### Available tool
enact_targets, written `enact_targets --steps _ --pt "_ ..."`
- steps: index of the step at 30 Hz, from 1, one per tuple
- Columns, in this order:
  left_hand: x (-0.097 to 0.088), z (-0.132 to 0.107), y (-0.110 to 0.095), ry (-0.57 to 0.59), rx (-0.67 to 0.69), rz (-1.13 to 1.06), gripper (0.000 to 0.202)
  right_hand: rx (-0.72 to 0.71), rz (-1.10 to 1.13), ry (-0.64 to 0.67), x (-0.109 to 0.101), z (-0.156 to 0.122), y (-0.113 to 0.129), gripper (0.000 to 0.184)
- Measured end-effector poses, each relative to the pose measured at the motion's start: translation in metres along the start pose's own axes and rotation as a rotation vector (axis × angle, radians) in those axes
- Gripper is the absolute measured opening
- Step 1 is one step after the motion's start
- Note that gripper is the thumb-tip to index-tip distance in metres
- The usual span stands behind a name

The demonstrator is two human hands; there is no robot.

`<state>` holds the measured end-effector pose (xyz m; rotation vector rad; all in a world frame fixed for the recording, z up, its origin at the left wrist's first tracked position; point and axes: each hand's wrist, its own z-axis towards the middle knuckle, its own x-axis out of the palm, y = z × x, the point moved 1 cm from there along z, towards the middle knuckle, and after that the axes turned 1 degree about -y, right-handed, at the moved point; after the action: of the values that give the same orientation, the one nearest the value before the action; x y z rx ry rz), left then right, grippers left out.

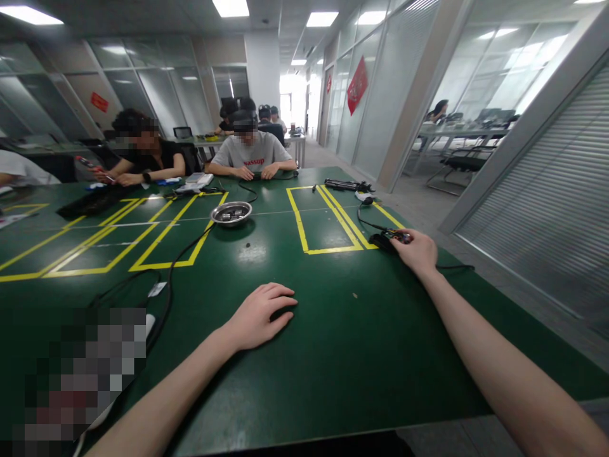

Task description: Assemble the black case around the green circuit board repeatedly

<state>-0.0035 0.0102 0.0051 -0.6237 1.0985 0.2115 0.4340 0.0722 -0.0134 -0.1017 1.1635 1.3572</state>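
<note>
My left hand [261, 318] rests palm down on the green tabletop [328, 381], its fingers loosely stretched and nothing in it. Farther out, near the table's right edge, my right hand [419, 252] has its thumb and fingers closed on a small black cabled object [384, 241]. Some coloured bits show by the fingertips, but the object's kind is too small and partly hidden to tell. A black cable [365, 219] leads from it toward the far side, ending near a small round black piece [368, 200].
A metal bowl [231, 214] holding small metal parts stands left of centre. Yellow tape [333, 250] marks rectangles on the table. A folded black tripod-like item [348, 185] lies at the far right. Black cables [172, 279] run along the left. Co-workers [252, 152] sit across the table.
</note>
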Motion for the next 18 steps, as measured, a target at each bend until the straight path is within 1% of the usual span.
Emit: enact_targets --steps 4,8,11,14,18 --pt "0.0 0.0 0.001 0.01 0.001 -0.001 0.022 -0.024 0.048 0.102 0.002 0.0 0.001 0.043" --pt "0.0 0.0 0.001 0.006 0.001 -0.001 0.022 -0.053 0.049 0.154 0.001 0.001 0.001 0.046" --pt "-0.001 0.001 0.0 0.0 0.004 -0.001 0.022 -0.087 0.092 0.185 0.002 -0.003 0.006 0.044" --pt "-0.001 0.001 -0.002 -0.001 0.009 0.002 0.021 -0.142 0.164 0.25 0.005 -0.013 0.021 0.043" --pt "-0.001 0.0 -0.001 -0.011 0.007 0.008 0.024 -0.276 0.25 0.401 0.009 -0.042 0.057 0.041"
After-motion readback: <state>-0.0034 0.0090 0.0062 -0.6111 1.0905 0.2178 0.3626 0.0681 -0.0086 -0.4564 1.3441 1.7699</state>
